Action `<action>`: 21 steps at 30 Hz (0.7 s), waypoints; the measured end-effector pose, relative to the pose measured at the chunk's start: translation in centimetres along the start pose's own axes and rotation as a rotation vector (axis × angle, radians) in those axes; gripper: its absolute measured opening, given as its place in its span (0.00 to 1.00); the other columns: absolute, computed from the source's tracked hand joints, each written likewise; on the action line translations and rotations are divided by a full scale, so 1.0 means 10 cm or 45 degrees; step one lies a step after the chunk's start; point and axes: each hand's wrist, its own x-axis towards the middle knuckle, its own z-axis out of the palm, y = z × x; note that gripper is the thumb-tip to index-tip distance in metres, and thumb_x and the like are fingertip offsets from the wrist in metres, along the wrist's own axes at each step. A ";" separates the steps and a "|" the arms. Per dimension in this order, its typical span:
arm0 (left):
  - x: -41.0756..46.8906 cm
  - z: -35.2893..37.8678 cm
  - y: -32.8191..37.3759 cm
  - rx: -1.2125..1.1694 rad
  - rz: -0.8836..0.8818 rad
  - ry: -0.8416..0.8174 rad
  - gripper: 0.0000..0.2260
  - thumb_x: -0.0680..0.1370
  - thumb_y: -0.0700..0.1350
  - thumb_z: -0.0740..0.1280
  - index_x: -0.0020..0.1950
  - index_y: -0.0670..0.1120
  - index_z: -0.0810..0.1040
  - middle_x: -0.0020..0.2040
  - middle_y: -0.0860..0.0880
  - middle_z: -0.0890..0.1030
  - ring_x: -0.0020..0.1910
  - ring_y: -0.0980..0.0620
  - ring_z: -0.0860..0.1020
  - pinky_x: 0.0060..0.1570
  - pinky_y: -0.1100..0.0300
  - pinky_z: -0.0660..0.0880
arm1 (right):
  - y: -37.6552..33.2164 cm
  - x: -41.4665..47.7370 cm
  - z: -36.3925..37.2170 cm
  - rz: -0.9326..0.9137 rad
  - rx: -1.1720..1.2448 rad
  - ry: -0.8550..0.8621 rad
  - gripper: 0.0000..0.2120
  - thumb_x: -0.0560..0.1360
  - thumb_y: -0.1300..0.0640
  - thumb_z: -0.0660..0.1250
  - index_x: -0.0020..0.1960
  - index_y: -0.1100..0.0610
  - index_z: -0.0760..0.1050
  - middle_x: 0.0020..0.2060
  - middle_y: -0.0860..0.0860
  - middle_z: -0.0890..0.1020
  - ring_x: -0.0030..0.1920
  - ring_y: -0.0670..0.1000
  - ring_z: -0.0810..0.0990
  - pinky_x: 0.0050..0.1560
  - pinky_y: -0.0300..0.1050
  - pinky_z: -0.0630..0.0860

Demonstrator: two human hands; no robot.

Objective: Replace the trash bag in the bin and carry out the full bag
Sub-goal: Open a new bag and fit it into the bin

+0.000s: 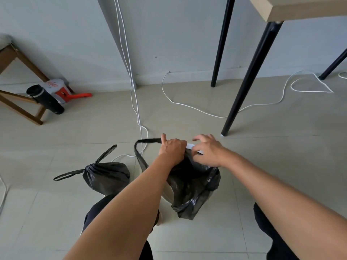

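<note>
At bin rim (189,146), left hand (172,150) fingers clench new bag (191,181); right hand (208,151) fingers seem spread, touching it.

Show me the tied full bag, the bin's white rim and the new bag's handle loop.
tied full bag (110,177), head view, its bulging body
white rim (190,146), head view, exposed far strip
handle loop (148,140), head view, flat top strap

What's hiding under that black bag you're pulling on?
A white bin: its rim peeks out between the left hand and right hand, and a bit of wall shows lower down. The black trash bag covers the rest, so the inside can't be seen.
</note>
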 end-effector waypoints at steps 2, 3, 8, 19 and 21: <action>0.01 0.02 0.00 -0.048 -0.014 -0.004 0.09 0.73 0.39 0.59 0.50 0.48 0.74 0.46 0.48 0.81 0.47 0.45 0.80 0.62 0.48 0.58 | -0.12 0.02 0.10 0.049 -0.103 -0.106 0.08 0.68 0.41 0.65 0.40 0.44 0.79 0.75 0.47 0.60 0.72 0.55 0.55 0.68 0.51 0.59; 0.02 0.03 -0.02 -0.096 -0.023 0.002 0.10 0.73 0.39 0.59 0.51 0.48 0.74 0.47 0.48 0.82 0.47 0.45 0.80 0.57 0.51 0.62 | -0.13 0.01 0.14 0.109 -0.162 -0.165 0.10 0.67 0.41 0.66 0.42 0.44 0.80 0.75 0.48 0.58 0.73 0.56 0.54 0.67 0.51 0.60; 0.01 0.06 -0.32 -0.699 -0.147 -0.132 0.07 0.73 0.42 0.67 0.50 0.47 0.80 0.47 0.46 0.79 0.48 0.43 0.78 0.43 0.59 0.71 | 0.11 -0.06 0.27 0.405 -0.229 -0.242 0.16 0.70 0.57 0.69 0.56 0.44 0.79 0.60 0.53 0.70 0.63 0.59 0.68 0.59 0.52 0.72; -0.04 0.42 -0.77 -1.390 -0.355 -0.195 0.08 0.73 0.34 0.71 0.51 0.41 0.79 0.39 0.41 0.80 0.37 0.47 0.76 0.42 0.56 0.74 | 0.55 0.26 0.25 0.526 0.161 -0.034 0.12 0.68 0.65 0.58 0.37 0.52 0.76 0.41 0.52 0.80 0.41 0.54 0.79 0.36 0.42 0.72; 0.04 0.53 -0.81 -1.367 -0.426 -0.136 0.07 0.73 0.34 0.71 0.49 0.43 0.79 0.40 0.40 0.82 0.37 0.47 0.77 0.44 0.54 0.75 | 0.61 0.39 0.26 0.510 0.217 -0.072 0.12 0.67 0.67 0.58 0.36 0.51 0.75 0.37 0.49 0.79 0.36 0.50 0.77 0.31 0.39 0.68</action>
